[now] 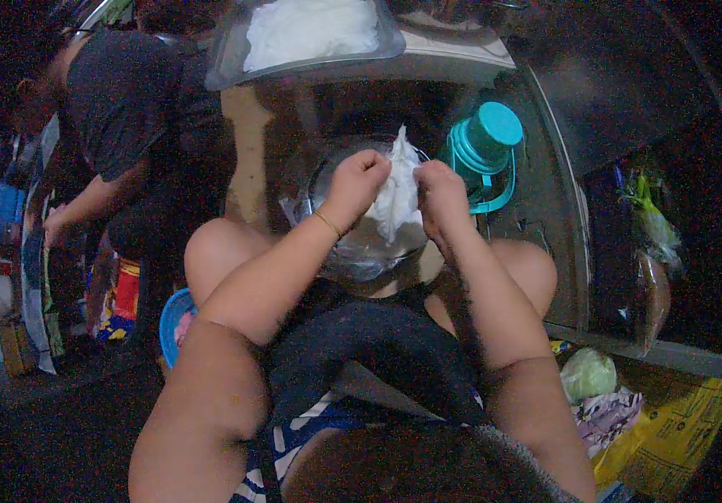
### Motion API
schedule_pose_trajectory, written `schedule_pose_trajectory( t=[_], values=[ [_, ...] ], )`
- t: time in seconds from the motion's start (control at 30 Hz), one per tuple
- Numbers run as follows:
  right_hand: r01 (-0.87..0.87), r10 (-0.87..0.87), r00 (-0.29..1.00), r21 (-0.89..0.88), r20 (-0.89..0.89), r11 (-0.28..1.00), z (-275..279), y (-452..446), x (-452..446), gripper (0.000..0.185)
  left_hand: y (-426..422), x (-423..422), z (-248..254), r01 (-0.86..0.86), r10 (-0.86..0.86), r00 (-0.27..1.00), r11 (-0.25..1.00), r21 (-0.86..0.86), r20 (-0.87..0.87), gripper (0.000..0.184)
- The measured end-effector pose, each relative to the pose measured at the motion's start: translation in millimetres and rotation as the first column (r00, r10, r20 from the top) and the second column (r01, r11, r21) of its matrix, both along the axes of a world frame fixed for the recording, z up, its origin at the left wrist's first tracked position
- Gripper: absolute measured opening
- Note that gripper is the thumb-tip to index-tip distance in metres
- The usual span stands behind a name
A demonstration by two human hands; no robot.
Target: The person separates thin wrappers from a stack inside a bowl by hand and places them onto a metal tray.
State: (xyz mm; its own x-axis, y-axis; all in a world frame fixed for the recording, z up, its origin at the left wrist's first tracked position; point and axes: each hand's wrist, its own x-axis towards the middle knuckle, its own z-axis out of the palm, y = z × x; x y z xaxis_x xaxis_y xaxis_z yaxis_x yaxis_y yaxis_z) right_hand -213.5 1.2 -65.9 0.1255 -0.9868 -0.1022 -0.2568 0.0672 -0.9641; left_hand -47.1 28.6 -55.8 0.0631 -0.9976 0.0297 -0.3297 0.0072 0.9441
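Observation:
A limp white piece (398, 197) of something soft hangs between my two hands, above a round basin (319, 180) lined with clear plastic. On its left edge, my left hand (361, 180) pinches it with curled fingers; a thin band circles that wrist. My right hand (441, 191) grips the opposite edge, fingers closed. The piece comes to a point at the top and dangles down over the basin. What it is made of cannot be told.
Beyond the basin is a clear tray (306, 63) of white material. A teal bucket (470, 159) with a teal container stands right. Another person (126, 109) bends at left. A blue bowl (176, 323) lies by my left knee, a cabbage (589, 375) at lower right.

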Motion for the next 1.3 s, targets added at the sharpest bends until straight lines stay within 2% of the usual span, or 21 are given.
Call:
schedule_pose_trajectory(
  t=[0.03,0.1,0.17,0.3,0.4,0.47,0.53,0.6,0.67,0.73,0.83,0.93,1.0,1.03,1.07,1.13,1.17,1.2,1.27,1.3],
  values=[
    [0.010,-0.042,0.987,0.203,0.158,0.979,8.7,4.1,3.7,0.021,-0.1,0.4,1.2,0.001,-0.001,1.000,1.000,0.006,0.005,0.019],
    [-0.012,0.013,1.000,-0.045,0.010,0.999,1.9,7.9,7.6,0.024,-0.4,1.1,2.3,0.002,-0.002,1.000,1.000,0.017,0.013,0.021],
    [-0.071,0.030,0.989,-0.285,-0.146,0.956,-4.8,9.7,10.6,0.028,-4.3,-1.2,-4.9,-0.018,0.018,1.000,0.999,-0.035,0.015,0.021],
    [-0.013,-0.022,0.990,-0.246,-0.139,0.969,-5.4,7.8,13.1,0.028,2.1,-6.9,-2.8,0.035,-0.019,0.993,0.990,-0.134,0.118,0.027],
    [-0.012,-0.002,0.997,-0.191,-0.072,0.981,-31.8,-10.0,4.1,0.027,-1.1,-5.2,-2.0,0.041,-0.017,0.940,0.997,-0.063,0.342,0.033],
    [-0.016,0.008,0.999,-0.176,-0.048,0.984,-43.8,-19.4,0.9,0.025,-3.6,0.4,2.9,0.079,-0.068,0.921,0.997,-0.014,0.384,0.031],
    [-0.035,0.031,0.999,-0.139,-0.028,0.990,-29.0,-16.3,0.3,0.025,-6.6,5.6,8.7,0.149,-0.134,0.889,0.989,0.000,0.438,0.031],
    [-0.026,0.027,0.999,-0.095,0.018,0.995,-23.6,-19.7,-1.6,0.026,-9.1,8.5,9.9,0.143,-0.122,0.903,0.989,-0.020,0.413,0.028],
    [-0.044,0.043,0.999,-0.088,-0.016,0.995,-21.2,-25.3,-5.6,0.028,-13.5,12.8,10.3,0.157,-0.102,0.892,0.983,-0.091,0.441,0.026],
    [-0.056,0.054,0.998,-0.079,-0.029,0.995,-28.2,-30.8,-10.2,0.029,-13.9,14.2,11.5,0.151,-0.105,0.899,0.986,-0.075,0.426,0.025],
    [-0.009,0.018,0.994,-0.080,0.108,0.997,-36.0,-34.0,-12.5,0.029,-14.1,14.7,12.6,0.133,-0.097,0.919,0.989,-0.069,0.383,0.025],
    [-0.078,0.062,0.986,0.103,0.153,0.992,-19.7,-23.0,-12.3,0.032,-13.0,11.1,13.0,0.094,-0.055,0.929,0.991,-0.091,0.366,0.025],
    [-0.175,0.161,0.985,0.386,0.067,0.906,10.9,0.2,-6.6,0.032,-14.0,9.2,9.1,0.053,-0.007,0.943,0.990,-0.129,0.334,0.025],
    [-0.258,0.239,0.966,0.342,0.099,0.904,-4.4,4.4,-4.1,0.032,-16.0,9.2,5.6,0.028,0.021,0.954,0.987,-0.160,0.300,0.026],
    [-0.247,0.230,0.969,0.311,0.089,0.918,-14.8,4.3,0.2,0.032,-17.5,9.2,2.5,0.003,0.048,0.963,0.982,-0.189,0.265,0.026],
    [-0.222,0.211,0.975,0.246,0.071,0.943,-35.9,3.1,7.2,0.032,-13.1,7.1,7.7,-0.024,0.044,0.971,0.996,-0.088,0.236,0.027],
    [-0.229,0.209,0.968,0.157,0.138,0.961,-49.1,-1.6,9.0,0.031,-10.4,6.3,9.9,-0.037,0.045,0.974,0.999,-0.038,0.221,0.028],
    [-0.234,0.217,0.955,0.066,0.204,0.970,-63.3,-6.6,10.6,0.030,-9.1,7.1,3.8,0.010,0.005,0.965,0.998,-0.056,0.261,0.028],
    [-0.206,0.195,0.964,0.044,0.182,0.978,-70.1,-11.4,7.1,0.028,-8.3,10.7,-16.4,0.106,-0.071,0.937,0.991,-0.085,0.343,0.029],
    [-0.190,0.181,0.970,0.043,0.163,0.981,-73.3,-14.2,4.6,0.027,-8.3,11.1,-16.9,0.054,-0.021,0.918,0.996,-0.072,0.396,0.024]
  ],
)
